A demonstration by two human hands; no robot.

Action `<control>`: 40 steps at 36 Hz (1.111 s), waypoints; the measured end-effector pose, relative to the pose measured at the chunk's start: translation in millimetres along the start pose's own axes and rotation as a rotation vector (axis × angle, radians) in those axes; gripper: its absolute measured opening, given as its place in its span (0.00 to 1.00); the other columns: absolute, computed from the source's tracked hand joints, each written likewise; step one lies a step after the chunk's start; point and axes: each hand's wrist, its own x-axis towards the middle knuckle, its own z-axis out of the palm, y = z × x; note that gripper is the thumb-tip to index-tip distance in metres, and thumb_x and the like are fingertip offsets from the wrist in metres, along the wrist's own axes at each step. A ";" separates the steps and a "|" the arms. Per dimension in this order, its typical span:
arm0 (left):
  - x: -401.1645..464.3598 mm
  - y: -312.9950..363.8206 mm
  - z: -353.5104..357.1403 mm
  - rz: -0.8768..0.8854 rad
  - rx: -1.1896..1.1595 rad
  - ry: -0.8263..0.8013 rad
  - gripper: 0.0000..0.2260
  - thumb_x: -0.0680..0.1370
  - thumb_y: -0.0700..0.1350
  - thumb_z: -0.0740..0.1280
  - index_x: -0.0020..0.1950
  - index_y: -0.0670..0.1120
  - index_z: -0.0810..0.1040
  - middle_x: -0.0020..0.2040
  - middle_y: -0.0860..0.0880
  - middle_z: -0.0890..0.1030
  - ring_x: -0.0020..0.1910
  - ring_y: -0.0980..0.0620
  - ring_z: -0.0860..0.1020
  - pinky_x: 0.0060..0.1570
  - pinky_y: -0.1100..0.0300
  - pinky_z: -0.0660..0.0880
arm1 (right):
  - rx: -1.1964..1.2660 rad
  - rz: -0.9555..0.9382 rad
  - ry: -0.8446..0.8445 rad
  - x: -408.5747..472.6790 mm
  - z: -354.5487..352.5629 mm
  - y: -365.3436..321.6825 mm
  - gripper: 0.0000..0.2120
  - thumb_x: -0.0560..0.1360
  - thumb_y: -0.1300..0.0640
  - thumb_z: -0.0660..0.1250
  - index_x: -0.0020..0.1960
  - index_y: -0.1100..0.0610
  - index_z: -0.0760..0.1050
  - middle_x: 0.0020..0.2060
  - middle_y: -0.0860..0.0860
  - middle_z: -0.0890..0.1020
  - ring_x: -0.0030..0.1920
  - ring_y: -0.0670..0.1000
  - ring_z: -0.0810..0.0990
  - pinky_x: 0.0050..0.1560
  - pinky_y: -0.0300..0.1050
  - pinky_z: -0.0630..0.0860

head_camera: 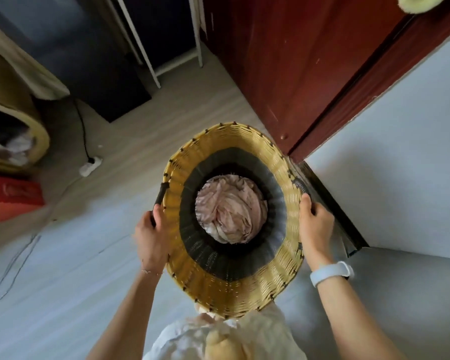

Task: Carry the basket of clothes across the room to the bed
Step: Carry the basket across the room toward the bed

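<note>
A round woven basket (226,141), yellow at the rim and black lower down, is seen from straight above in the middle of the view. Crumpled pale pink clothes (231,211) fill its bottom. My left hand (152,237) is closed on the black handle at the basket's left rim. My right hand (315,224) grips the right rim, with a pale blue wristband on that wrist. The basket's underside is hidden, so I cannot tell whether it rests on the floor. No bed is clearly visible.
A dark red wooden door (309,61) stands right beside the basket's far right. A pale wall (400,165) fills the right. A white power strip (90,166) with its cable lies on the wood floor to the left, near a yellow container (16,120) and red cushions (8,196).
</note>
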 end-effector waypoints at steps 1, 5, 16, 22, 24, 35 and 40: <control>-4.1 -12.9 -19.1 -0.014 -0.011 0.021 0.17 0.80 0.48 0.54 0.37 0.39 0.69 0.29 0.46 0.68 0.29 0.51 0.64 0.29 0.59 0.59 | -0.007 -0.017 -0.018 -15.0 7.9 -4.5 0.21 0.79 0.52 0.58 0.27 0.54 0.64 0.24 0.50 0.68 0.25 0.49 0.65 0.26 0.37 0.63; -24.2 -62.6 -91.9 -0.095 -0.044 0.110 0.17 0.81 0.48 0.53 0.37 0.39 0.69 0.28 0.48 0.67 0.28 0.51 0.64 0.29 0.58 0.59 | -0.091 -0.141 -0.083 -78.0 41.4 -23.8 0.22 0.79 0.50 0.56 0.26 0.54 0.63 0.23 0.50 0.68 0.25 0.49 0.65 0.28 0.43 0.58; -57.0 -184.5 -261.7 -0.422 -0.229 0.522 0.21 0.80 0.49 0.53 0.29 0.41 0.64 0.27 0.46 0.65 0.29 0.50 0.62 0.30 0.55 0.58 | -0.278 -0.409 -0.416 -224.5 174.2 -93.4 0.24 0.79 0.51 0.55 0.26 0.58 0.61 0.24 0.53 0.67 0.28 0.53 0.64 0.30 0.48 0.60; -84.7 -240.8 -326.4 -0.649 -0.343 0.763 0.22 0.80 0.51 0.53 0.28 0.45 0.66 0.27 0.46 0.67 0.29 0.50 0.64 0.30 0.55 0.61 | -0.346 -0.563 -0.667 -292.4 267.0 -120.2 0.20 0.78 0.49 0.55 0.32 0.60 0.64 0.30 0.58 0.67 0.33 0.53 0.64 0.35 0.46 0.60; -94.4 -260.6 -343.1 -0.745 -0.389 0.838 0.22 0.80 0.51 0.53 0.30 0.42 0.68 0.28 0.45 0.69 0.31 0.48 0.66 0.32 0.54 0.62 | -0.373 -0.621 -0.751 -317.7 297.5 -129.3 0.20 0.78 0.49 0.55 0.32 0.60 0.65 0.31 0.58 0.66 0.33 0.53 0.63 0.35 0.46 0.60; -130.7 -313.9 -406.7 -1.118 -0.591 1.319 0.22 0.79 0.52 0.56 0.25 0.46 0.63 0.25 0.46 0.65 0.29 0.46 0.64 0.34 0.54 0.62 | -0.516 -0.840 -1.218 -475.9 441.9 -165.6 0.20 0.77 0.49 0.57 0.31 0.57 0.58 0.29 0.55 0.61 0.32 0.52 0.60 0.37 0.47 0.56; -161.7 -343.2 -429.1 -1.227 -0.872 1.559 0.19 0.76 0.52 0.60 0.26 0.48 0.63 0.18 0.55 0.64 0.26 0.50 0.61 0.30 0.57 0.58 | -0.534 -0.988 -1.433 -567.2 476.2 -156.0 0.23 0.78 0.52 0.58 0.28 0.54 0.53 0.26 0.51 0.58 0.29 0.49 0.56 0.33 0.47 0.51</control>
